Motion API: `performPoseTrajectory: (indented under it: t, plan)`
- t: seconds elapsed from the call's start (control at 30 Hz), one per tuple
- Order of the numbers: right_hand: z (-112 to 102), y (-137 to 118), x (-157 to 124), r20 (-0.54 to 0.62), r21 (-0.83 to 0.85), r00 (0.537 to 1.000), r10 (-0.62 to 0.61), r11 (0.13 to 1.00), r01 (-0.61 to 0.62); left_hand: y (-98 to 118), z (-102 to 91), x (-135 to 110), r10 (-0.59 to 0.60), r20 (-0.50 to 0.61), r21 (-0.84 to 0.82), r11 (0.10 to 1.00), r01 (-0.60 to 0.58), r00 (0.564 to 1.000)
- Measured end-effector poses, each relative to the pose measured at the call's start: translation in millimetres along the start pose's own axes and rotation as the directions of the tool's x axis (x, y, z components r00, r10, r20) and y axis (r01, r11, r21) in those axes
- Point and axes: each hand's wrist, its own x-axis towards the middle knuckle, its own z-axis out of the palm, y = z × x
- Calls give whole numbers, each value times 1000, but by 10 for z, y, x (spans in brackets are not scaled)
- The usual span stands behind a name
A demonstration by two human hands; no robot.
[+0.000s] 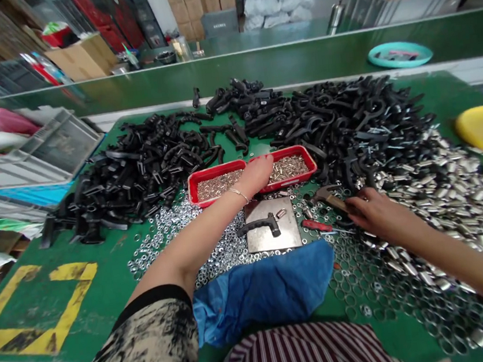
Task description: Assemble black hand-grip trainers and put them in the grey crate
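Note:
My left hand (260, 173) reaches over the inner edge of the right red tray (309, 164), which holds many small metal pins (289, 167). Its fingers are bent together, and what lies between their tips is hidden. My right hand (369, 212) is closed around the handle of a claw hammer (333, 199), held low over the bench. Between the hands lies a square metal plate (291, 236). On it rest a black plastic handle part (261, 224) and a small metal sleeve (281, 213). A red-handled screwdriver (316, 226) lies right of the plate.
Black plastic parts (123, 177) are heaped at left and more (347, 111) at right. Metal nuts (160, 236), rings (357, 278) and sleeves (465, 196) cover the bench. The left red tray (194, 195) holds tiny pieces. A blue cloth (267, 291) lies in front.

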Motion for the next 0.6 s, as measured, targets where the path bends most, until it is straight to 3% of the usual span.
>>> performPoseTrajectory:
  t: [0.13, 0.2, 0.33, 0.47, 0.6]
  plan:
    - [-131, -587, 167, -171, 109, 974, -149, 980, 169, 86, -78, -275, -10, -291, -301, 950, -82, 957]
    - [-91, -1000, 230, -196, 254, 953, -230, 927, 276, 184, -117, -530, -16, -355, -402, 905, -137, 935]
    - [146, -1568, 281, -196, 376, 951, -240, 877, 299, 331, -51, -1319, 78, -265, -428, 883, -190, 961]
    - [333, -1639, 252, -208, 385, 964, -167, 892, 237, 266, 206, -2078, 237, -109, -283, 923, -259, 965]
    - [431, -1611, 209, -244, 383, 963, -117, 900, 207, 160, 409, -2306, 297, -114, -240, 918, -316, 948]
